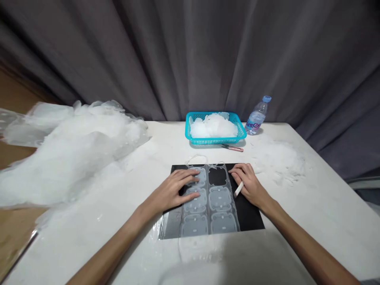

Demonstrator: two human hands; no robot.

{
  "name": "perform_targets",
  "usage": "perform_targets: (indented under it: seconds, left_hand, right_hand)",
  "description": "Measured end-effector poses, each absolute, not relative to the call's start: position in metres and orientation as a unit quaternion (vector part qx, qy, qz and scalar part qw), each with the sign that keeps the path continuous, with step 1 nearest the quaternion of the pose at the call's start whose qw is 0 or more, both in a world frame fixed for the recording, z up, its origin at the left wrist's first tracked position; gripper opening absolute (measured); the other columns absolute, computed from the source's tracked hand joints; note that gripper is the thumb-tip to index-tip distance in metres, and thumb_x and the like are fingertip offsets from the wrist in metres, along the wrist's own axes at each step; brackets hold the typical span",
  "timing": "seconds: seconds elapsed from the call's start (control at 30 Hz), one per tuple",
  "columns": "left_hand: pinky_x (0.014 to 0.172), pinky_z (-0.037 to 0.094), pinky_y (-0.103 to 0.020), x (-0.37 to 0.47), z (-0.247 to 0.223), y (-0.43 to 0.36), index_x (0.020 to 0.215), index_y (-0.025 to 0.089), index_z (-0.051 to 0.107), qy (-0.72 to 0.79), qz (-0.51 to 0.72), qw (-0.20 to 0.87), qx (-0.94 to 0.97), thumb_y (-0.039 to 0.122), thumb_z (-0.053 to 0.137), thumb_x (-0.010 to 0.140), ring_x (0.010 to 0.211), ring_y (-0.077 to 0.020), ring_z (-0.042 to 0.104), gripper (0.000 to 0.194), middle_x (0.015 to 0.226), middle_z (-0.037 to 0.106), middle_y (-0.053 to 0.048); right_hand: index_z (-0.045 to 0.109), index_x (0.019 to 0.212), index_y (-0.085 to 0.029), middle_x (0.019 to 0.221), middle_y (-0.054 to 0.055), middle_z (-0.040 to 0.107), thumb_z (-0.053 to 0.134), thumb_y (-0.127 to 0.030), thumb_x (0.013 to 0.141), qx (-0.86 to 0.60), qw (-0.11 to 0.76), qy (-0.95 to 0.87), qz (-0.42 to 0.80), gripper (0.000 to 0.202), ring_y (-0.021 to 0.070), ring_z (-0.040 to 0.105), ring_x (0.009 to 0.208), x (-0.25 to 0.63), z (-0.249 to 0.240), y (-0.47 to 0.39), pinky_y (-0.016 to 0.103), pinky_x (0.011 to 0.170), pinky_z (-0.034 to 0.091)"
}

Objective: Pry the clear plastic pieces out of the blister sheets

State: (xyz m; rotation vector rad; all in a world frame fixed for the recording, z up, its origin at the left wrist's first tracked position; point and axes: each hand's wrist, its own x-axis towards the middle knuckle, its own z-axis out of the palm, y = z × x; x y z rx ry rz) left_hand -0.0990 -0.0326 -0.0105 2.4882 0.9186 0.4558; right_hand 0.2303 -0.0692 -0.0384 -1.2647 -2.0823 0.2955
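Note:
A clear plastic sheet (208, 206) with rounded-square shapes lies over a black mat (249, 213). Its upper right shape shows dark, while the others look pale. My left hand (175, 189) rests on the sheet's left side, fingers spread over the upper left shapes. At the sheet's upper right edge is my right hand (247, 184), its fingers bent and closed around a small white tool (238, 189) that points down toward the mat. Whether its fingertips also pinch the sheet's edge is too small to tell.
A turquoise basket (215, 140) of translucent pieces stands at the back, with pink-handled snips (233, 148) before it. Right of it are a water bottle (257, 118) and a pile of clear scraps (280, 160). A large heap of translucent plastic (80, 150) covers the left.

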Motion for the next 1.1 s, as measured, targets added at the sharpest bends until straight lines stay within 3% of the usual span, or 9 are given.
perform_targets:
  seconds: [0.2,0.37,0.53,0.6,0.7,0.87,1.1]
  left_hand:
    - [0.116,0.045,-0.051,-0.106,-0.017,-0.026,0.117,0.025,0.071,0.336,0.192,0.328,0.862,0.049,0.072,0.097,0.140,-0.0290,0.057,0.031,0.154,0.061,-0.009]
    - [0.117,0.045,-0.052,-0.106,-0.021,-0.027,0.121,0.028,0.071,0.333,0.201,0.314,0.866,0.054,0.076,0.093,0.141,-0.0301,0.057,0.039,0.154,0.061,-0.007]
    - [0.116,0.046,-0.050,-0.103,-0.018,-0.033,0.120,0.027,0.071,0.323,0.194,0.290,0.880,0.057,0.073,0.094,0.140,-0.0303,0.058,0.040,0.155,0.060,-0.007]
    - [0.116,0.045,-0.051,-0.103,-0.016,-0.033,0.123,0.027,0.071,0.318,0.183,0.272,0.889,0.057,0.072,0.095,0.140,-0.0308,0.057,0.041,0.154,0.061,-0.007]
    - [0.118,0.044,-0.052,-0.104,-0.015,-0.033,0.124,0.026,0.072,0.312,0.182,0.229,0.904,0.057,0.071,0.095,0.144,-0.0323,0.052,0.043,0.156,0.058,-0.009]
    - [0.120,0.042,-0.056,-0.105,-0.018,-0.029,0.127,0.025,0.074,0.329,0.175,0.159,0.914,0.068,0.069,0.091,0.146,-0.0366,0.047,0.056,0.161,0.048,-0.013]
    - [0.117,0.042,-0.057,-0.101,-0.016,-0.026,0.129,0.024,0.074,0.346,0.144,0.136,0.917,0.074,0.068,0.088,0.143,-0.0380,0.051,0.065,0.156,0.055,-0.014]
  right_hand:
    - [0.067,0.112,-0.019,0.107,0.014,0.062,0.040,-0.028,0.111,-0.497,0.341,-0.793,0.088,0.029,0.0288,0.057,0.102,0.232,-0.041,-0.065,0.050,0.094,0.053]
    - [0.068,0.113,-0.020,0.107,0.013,0.063,0.039,-0.033,0.112,-0.465,0.366,-0.804,0.068,0.031,0.0284,0.057,0.102,0.231,-0.044,-0.072,0.049,0.092,0.053]
    - [0.069,0.123,-0.023,0.118,0.014,0.064,0.020,-0.058,0.111,-0.431,0.394,-0.801,0.133,0.061,0.0290,0.060,0.113,0.218,-0.028,-0.086,0.049,0.100,0.051]
    - [0.069,0.125,-0.025,0.118,0.012,0.066,0.016,-0.065,0.108,-0.411,0.386,-0.798,0.214,0.069,0.0249,0.065,0.101,0.208,-0.021,-0.088,0.043,0.092,0.055]
    - [0.071,0.116,-0.023,0.107,0.009,0.069,0.025,-0.060,0.111,-0.377,0.371,-0.785,0.322,0.059,0.0184,0.067,0.080,0.189,-0.014,-0.083,0.035,0.077,0.057]
    - [0.072,0.091,-0.021,0.093,0.005,0.072,0.063,-0.041,0.104,-0.347,0.349,-0.799,0.346,0.026,0.0192,0.068,0.087,0.168,-0.008,-0.064,0.032,0.083,0.054]
    - [0.077,0.100,-0.021,0.103,0.004,0.076,0.073,-0.030,0.095,-0.363,0.324,-0.763,0.426,0.011,0.0179,0.072,0.093,0.165,-0.013,-0.047,0.028,0.082,0.057]
